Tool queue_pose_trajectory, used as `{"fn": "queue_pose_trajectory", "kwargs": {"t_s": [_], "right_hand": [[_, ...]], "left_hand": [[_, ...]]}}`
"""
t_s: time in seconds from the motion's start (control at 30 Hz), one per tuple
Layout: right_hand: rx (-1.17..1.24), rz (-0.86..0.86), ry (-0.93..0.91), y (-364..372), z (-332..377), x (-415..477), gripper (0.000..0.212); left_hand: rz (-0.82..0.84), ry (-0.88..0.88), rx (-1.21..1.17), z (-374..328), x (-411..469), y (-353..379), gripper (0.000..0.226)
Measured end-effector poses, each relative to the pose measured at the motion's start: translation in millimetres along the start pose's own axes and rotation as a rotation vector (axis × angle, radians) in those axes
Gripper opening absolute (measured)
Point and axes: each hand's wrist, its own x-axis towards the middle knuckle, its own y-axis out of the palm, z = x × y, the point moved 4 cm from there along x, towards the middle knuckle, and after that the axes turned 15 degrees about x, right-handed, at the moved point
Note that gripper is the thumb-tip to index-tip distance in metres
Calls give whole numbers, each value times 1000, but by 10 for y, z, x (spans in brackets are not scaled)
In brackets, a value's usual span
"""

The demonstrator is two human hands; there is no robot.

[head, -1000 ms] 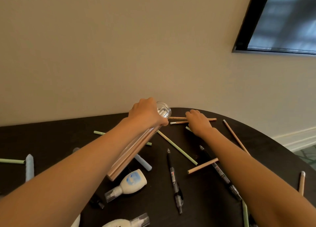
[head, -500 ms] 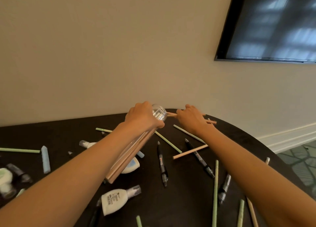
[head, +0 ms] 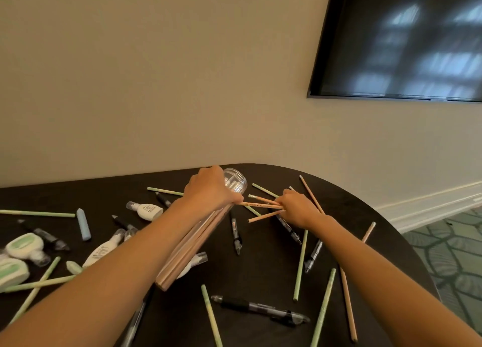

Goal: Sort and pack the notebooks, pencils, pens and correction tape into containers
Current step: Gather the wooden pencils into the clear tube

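The left hand (head: 208,192) wraps its curled fingers round a clear tube (head: 236,183) that already holds a bundle of wooden pencils. The tube is held off the table at a slant. Its long axis runs from the near end below the left forearm up and away to a ribbed rim, which looks like its mouth and faces the wall.

Just to the right of that rim, the right hand (head: 297,209) pinches a small fan of loose pencils (head: 262,205), fingers closed round their right ends. These pencils point left, roughly across the tube's axis, and their free tips reach the left hand near its thumb. The right hand is the nearer one to the mouth. By the look of it, the fan would need gathering and turning into line with the tube before it could slide in.

Below lies a dark table (head: 260,273) with a rounded edge, strewn with green pencils (head: 300,265), black pens (head: 236,235) and correction tape (head: 147,211). Behind it stands a plain beige wall (head: 156,85) with a dark screen (head: 404,38). Patterned carpet (head: 448,255) shows at the right.
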Motion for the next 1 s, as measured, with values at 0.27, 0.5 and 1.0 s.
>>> {"fn": "queue_pose_trajectory", "kwargs": {"t_s": [0.27,0.5,1.0], "right_hand": [[-68,-30,-57,-11,186,-55,13],[-132,-153,-138,-156,665,-143,21],[129,-167,-209,85,1831,-351,25]], "left_hand": [[8,-32,19,134,-91,-3,59],[-13,-38,-5,252,-235,-126,53],[-163,-115,-48,1085,-854,-653,61]]}}
